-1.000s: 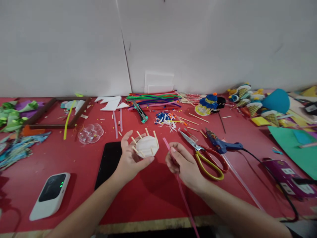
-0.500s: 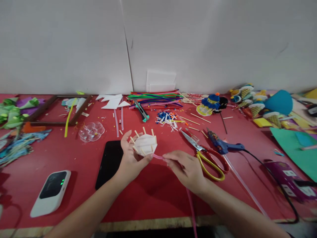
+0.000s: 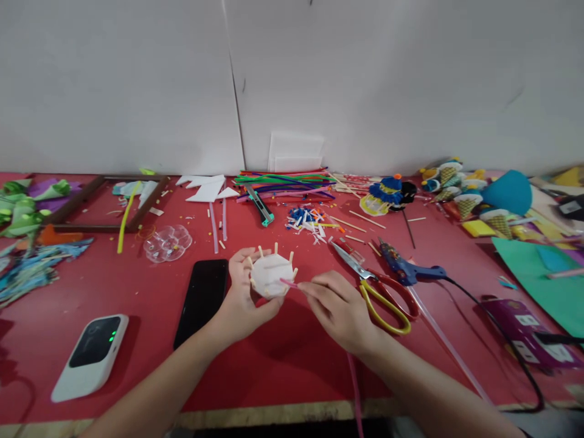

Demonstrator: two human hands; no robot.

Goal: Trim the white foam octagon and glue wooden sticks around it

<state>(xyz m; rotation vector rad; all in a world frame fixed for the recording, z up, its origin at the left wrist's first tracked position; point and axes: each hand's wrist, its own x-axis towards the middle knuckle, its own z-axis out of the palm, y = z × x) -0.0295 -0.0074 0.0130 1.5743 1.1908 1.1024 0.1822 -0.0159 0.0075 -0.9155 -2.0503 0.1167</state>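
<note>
My left hand (image 3: 244, 301) grips a small white many-sided piece (image 3: 272, 274) by its edge, above the red table. Several short pale sticks stand up around the rim of that piece. Pinched in my right hand (image 3: 340, 313) is a pink pipe cleaner (image 3: 354, 389), whose tip reaches over the white piece while its long end hangs past the table edge. Whether the tip touches the piece I cannot tell. Right of my right hand lie scissors (image 3: 387, 304) with one yellow and one red handle, and a blue glue gun (image 3: 413, 271).
A black phone (image 3: 201, 298) and a white device with green lights (image 3: 91, 356) lie to the left. Toward the wall are a cutter knife (image 3: 260, 204), coloured pipe cleaners (image 3: 287, 179) and small cut bits (image 3: 305, 216). A purple box (image 3: 524, 331) and the glue gun's cable (image 3: 483, 310) are on the right.
My left hand has tilted the white piece so its inner face shows more. The pink pipe cleaner's tip has moved from the lower edge to over that face.
</note>
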